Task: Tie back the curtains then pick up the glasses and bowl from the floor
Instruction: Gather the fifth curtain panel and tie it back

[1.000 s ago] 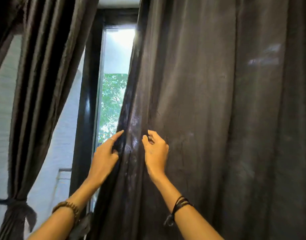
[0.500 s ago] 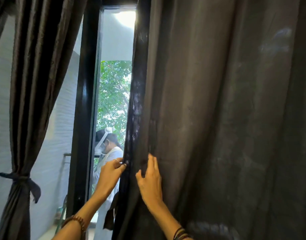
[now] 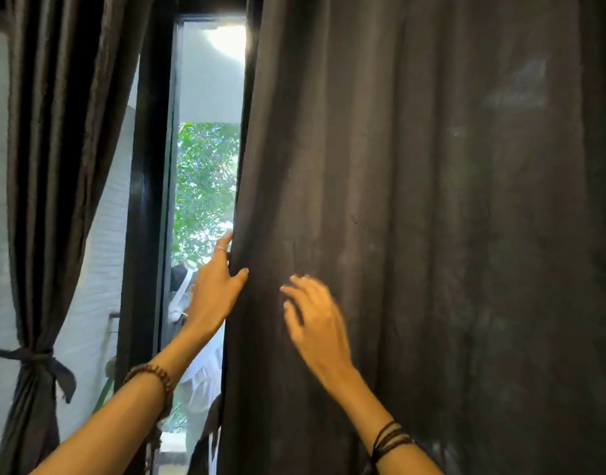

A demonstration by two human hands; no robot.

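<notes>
Dark matte curtain (image 3: 414,217), soft vertical folds

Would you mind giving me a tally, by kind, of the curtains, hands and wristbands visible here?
Curtains: 2, the left curtain tied back and the right curtain hanging loose.
Hands: 2, the left hand gripping the right curtain's edge and the right hand blurred in front of it.
Wrists with bands: 2, a beaded bracelet and dark cords.
Total: 6.

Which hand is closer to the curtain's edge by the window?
Left. The left hand grips the right curtain at its window-side edge. The right hand reaches toward the curtain's face, farther in from that edge.
</notes>
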